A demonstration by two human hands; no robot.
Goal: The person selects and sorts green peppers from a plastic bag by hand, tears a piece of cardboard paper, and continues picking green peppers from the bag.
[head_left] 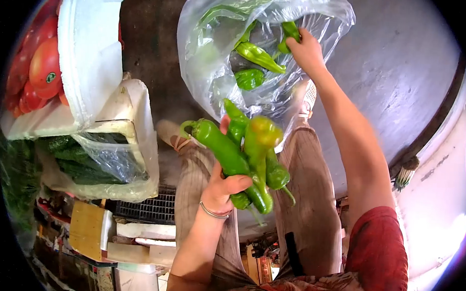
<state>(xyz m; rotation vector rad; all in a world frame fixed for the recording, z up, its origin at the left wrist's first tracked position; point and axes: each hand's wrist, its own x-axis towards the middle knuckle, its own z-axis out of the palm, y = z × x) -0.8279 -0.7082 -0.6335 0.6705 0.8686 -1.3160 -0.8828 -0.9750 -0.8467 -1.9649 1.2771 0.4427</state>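
Note:
My left hand [223, 194] is closed around a bunch of several green peppers [220, 145], held above my lap; one of them has a yellow-red blurred tip [264, 131]. A silver bangle circles that wrist. Farther out, a clear plastic bag [205, 67] lies spread wide on the floor. My right hand [307, 50] reaches over its right side, fingers closed on a single green pepper [289, 34]. More peppers, such as a long light-green pepper [260, 56] and a short dark-green pepper [249, 79], rest in the bag.
On the left, a white foam box [92, 53] holds red tomatoes [44, 69]. Below it, another foam box [148, 142] contains dark green cucumber-like vegetables [83, 161] partly under plastic. A black crate [146, 210] and a pale wall [430, 219] flank my legs.

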